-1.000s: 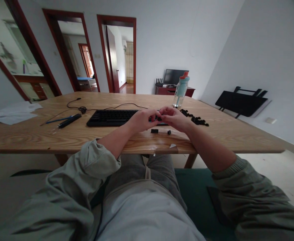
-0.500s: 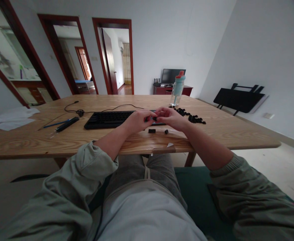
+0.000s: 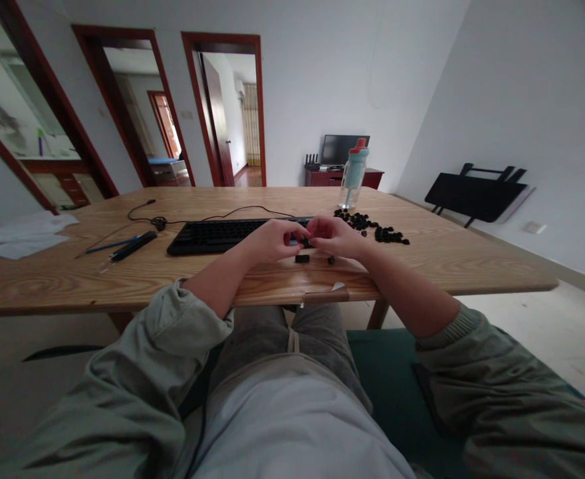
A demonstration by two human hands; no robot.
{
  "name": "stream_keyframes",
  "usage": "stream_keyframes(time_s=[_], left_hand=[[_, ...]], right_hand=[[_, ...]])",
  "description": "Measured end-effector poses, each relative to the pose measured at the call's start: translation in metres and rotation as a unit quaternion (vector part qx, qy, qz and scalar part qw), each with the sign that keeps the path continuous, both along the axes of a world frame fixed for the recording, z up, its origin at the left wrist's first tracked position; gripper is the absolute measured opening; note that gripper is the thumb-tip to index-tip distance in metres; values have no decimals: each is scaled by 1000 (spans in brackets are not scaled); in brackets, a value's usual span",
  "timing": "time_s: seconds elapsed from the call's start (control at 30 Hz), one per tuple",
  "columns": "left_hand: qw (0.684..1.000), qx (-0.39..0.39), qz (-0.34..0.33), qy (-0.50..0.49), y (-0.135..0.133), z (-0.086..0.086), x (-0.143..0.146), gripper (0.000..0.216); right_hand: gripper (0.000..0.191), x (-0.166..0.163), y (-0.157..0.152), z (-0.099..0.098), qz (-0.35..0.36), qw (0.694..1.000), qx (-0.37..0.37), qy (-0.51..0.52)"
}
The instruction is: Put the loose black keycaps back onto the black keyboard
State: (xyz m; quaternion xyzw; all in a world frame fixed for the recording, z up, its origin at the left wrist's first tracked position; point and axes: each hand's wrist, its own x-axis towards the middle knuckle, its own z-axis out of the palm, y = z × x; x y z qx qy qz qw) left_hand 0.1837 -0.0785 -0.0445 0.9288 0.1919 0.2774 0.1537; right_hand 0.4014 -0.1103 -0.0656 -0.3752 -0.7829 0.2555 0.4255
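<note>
My left hand (image 3: 271, 241) and my right hand (image 3: 336, 237) meet over the wooden table (image 3: 48, 276), fingertips pinched together on a small black keycap (image 3: 305, 241) between them. Just behind them lies a black keyboard (image 3: 213, 235). Two loose black keycaps, one (image 3: 301, 258) and another (image 3: 330, 260), rest on the table right below my hands. A pile of black keycaps (image 3: 375, 228) lies to the right of my right hand.
A teal water bottle (image 3: 353, 173) stands behind the keycap pile. A black pen-like tool (image 3: 133, 245), a blue pencil (image 3: 107, 247) and a cable (image 3: 163, 219) lie left of the keyboard. White papers (image 3: 20, 233) sit at the far left. Tape (image 3: 325, 293) is on the table's near edge.
My hands have drawn a little closer together and slightly nearer to me, still pinching the small black piece. The view shifted slightly.
</note>
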Motion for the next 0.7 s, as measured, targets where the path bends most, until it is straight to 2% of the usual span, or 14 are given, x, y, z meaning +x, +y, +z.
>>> stream_keyframes(time_s=[0.1, 0.17, 0.33, 0.5, 0.7], left_hand=[[1000, -11, 16, 3, 1, 3, -8, 31], [999, -13, 20, 29, 2, 6, -14, 29], [994, -24, 34, 105, 2, 9, -28, 26], [989, -4, 18, 149, 6, 4, -29, 25], [986, -19, 20, 164, 13, -1, -28, 26]], right_hand=[[18, 3, -3, 0, -51, 990, 56, -115], [22, 5, -4, 0, -70, 985, 67, -141], [24, 10, -2, -1, -100, 981, 60, -153], [20, 12, -1, -2, -107, 980, 48, -159], [20, 13, -1, -2, -109, 979, 51, -166]])
